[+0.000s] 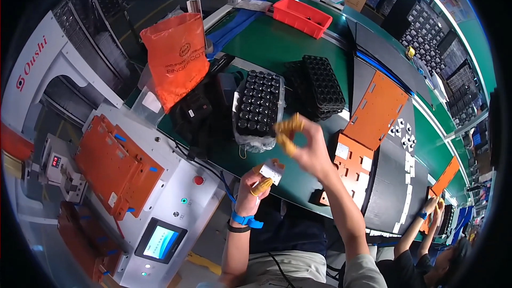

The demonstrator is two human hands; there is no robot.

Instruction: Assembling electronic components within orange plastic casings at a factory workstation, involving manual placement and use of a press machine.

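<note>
My left hand (250, 192), with yellow finger cots and a blue wrist strap, is closed on a small white block-like part (272, 173). It is above the near edge of the green bench. My right hand (306, 146), also in yellow finger cots, is at the right edge of a black tray of round black parts (259, 101). Its thumb and forefinger curve together in a pinch; whatever is between the tips is too small to make out. The tray sits in clear plastic wrap (256, 142).
Stacked black trays (323, 82) stand right of the wrapped tray, beside an orange fixture (354, 162) with its lid raised. An orange bag (178, 61) stands left, a red bin (302, 17) far back. A white machine (184, 210) flanks me; a co-worker's hands (434, 208) work at right.
</note>
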